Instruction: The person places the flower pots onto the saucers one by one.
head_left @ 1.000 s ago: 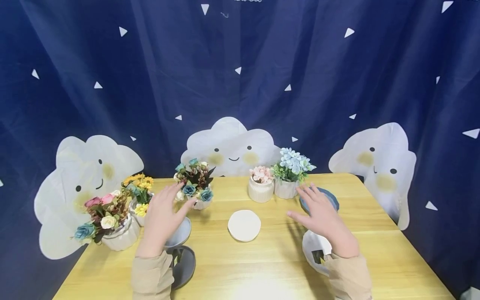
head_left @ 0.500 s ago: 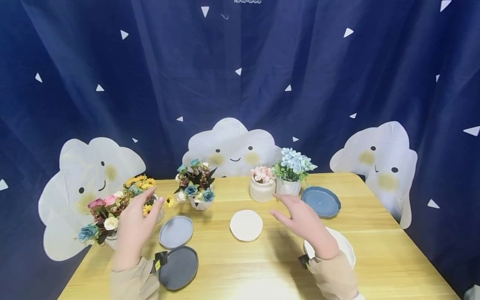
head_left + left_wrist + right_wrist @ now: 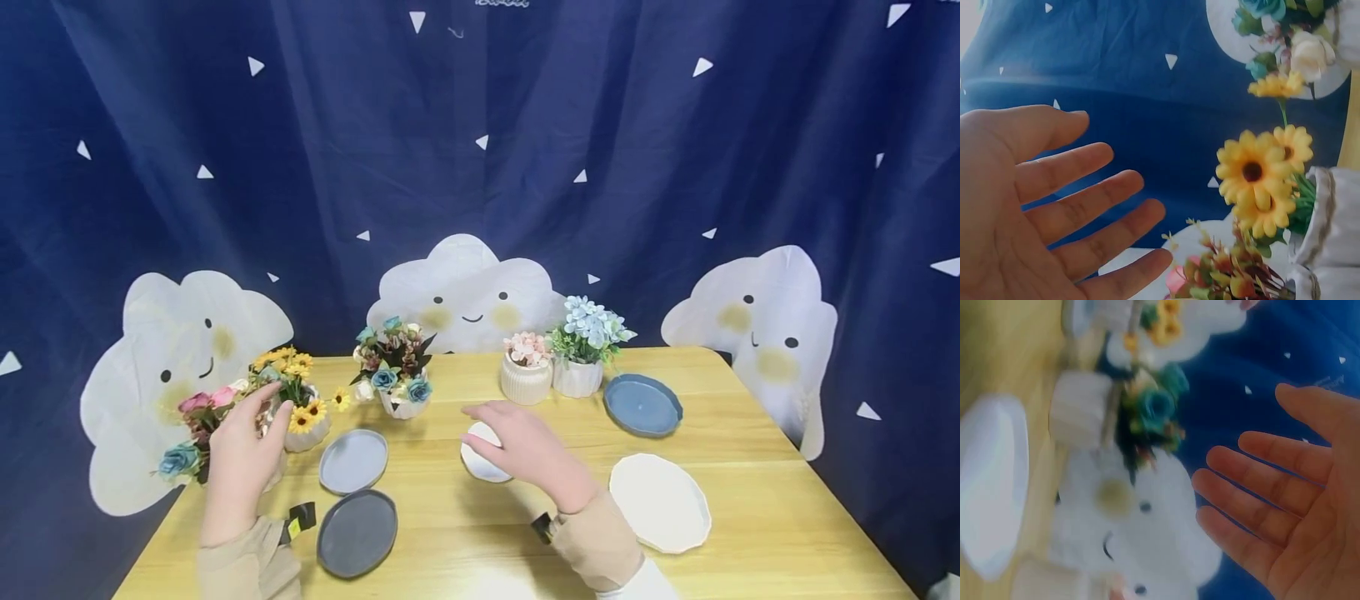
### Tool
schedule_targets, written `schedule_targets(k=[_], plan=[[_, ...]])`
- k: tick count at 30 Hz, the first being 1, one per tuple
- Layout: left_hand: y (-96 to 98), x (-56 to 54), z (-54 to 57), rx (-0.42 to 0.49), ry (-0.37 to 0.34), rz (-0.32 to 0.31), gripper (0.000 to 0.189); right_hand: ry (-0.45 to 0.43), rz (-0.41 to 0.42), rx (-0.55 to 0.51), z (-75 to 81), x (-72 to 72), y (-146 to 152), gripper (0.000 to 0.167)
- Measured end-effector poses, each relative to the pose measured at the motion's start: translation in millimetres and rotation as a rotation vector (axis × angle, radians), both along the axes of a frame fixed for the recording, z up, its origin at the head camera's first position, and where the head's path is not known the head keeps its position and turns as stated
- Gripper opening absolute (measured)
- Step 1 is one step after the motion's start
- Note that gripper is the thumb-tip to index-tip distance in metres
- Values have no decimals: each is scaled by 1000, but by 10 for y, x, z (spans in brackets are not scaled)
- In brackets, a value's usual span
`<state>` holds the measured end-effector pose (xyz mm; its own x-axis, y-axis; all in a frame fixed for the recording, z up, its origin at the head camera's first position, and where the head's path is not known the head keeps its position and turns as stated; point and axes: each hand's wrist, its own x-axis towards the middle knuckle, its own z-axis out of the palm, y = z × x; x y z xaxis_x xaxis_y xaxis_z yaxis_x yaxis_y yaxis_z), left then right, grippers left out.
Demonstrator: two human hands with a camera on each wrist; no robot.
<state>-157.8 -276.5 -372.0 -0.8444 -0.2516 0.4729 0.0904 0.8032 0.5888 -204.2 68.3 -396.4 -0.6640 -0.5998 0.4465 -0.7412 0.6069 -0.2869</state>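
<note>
My left hand [image 3: 243, 450] hovers at the left, in front of a pot of pink, cream and blue roses [image 3: 180, 458] that it partly hides. Just beyond it stands a pot of yellow daisies [image 3: 306, 417], also large in the left wrist view [image 3: 1254, 172]. The left fingers are spread and hold nothing. My right hand [image 3: 528, 450] hangs over the small white plate [image 3: 480, 465] at the middle and covers part of it. Straight, empty fingers show on the right hand [image 3: 1272, 494] in the right wrist view.
A grey-blue plate [image 3: 352, 461] and a dark grey plate [image 3: 357, 533] lie left of centre. On the right are a larger white plate [image 3: 660, 504] and a blue dish [image 3: 642, 405]. Behind stand pots of teal roses [image 3: 393, 375], pink flowers [image 3: 526, 379] and blue flowers [image 3: 581, 367].
My right hand has moved left from near the blue dish to above the small white plate. The left hand has shifted left, uncovering the daisies and the two grey plates.
</note>
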Motion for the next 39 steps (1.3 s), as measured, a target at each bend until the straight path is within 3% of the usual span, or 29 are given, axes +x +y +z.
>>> schedule_targets(k=[9, 17, 21, 26, 33, 39], plan=[[-151, 26, -72, -15, -124, 16, 43, -176, 85, -39, -207, -56, -563, 39], [-200, -106, -232, 51, -191, 9, 39, -284, 104, -102, -396, -72, -1000, 36], [-197, -174, -320, 80, -228, 14, 39, -324, 76, -107, -481, -145, -1147, 31], [-194, -261, -434, 82, -217, 9, 35, -383, 10, -135, -579, -222, -1295, 32], [-180, -381, -599, 81, -346, 9, 52, -479, -94, -212, -775, -262, -1417, 28], [-145, -465, -696, 86, -303, 77, 46, -606, -93, -298, -890, -285, -1420, 21]])
